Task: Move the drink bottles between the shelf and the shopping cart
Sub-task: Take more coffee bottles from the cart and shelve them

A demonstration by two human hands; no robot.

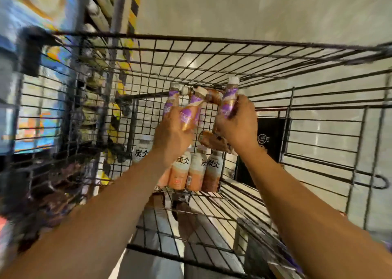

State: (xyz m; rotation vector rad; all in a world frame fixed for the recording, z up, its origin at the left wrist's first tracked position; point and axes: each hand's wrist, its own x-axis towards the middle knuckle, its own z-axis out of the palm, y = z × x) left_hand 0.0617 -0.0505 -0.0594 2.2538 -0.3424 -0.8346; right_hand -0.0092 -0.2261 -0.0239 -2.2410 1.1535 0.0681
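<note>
Both my hands are inside the black wire shopping cart (212, 43). My left hand (171, 134) grips purple-labelled drink bottles (192, 112), more than one, their caps pointing away from me. My right hand (235, 125) holds another purple-labelled bottle (229, 98) with a white cap, and a further brown bottle (212, 139) shows beneath its fingers. Several orange-and-white labelled bottles (198, 170) stand upright at the far end of the cart floor, just below my hands. One more of them (142, 151) stands apart to the left.
The shelf unit (99, 51) with rows of bottles runs along the cart's left side, blurred by motion. A colourful display (31, 108) is at far left. A black box (267, 142) stands beyond the cart's right wall. Pale floor tiles lie ahead.
</note>
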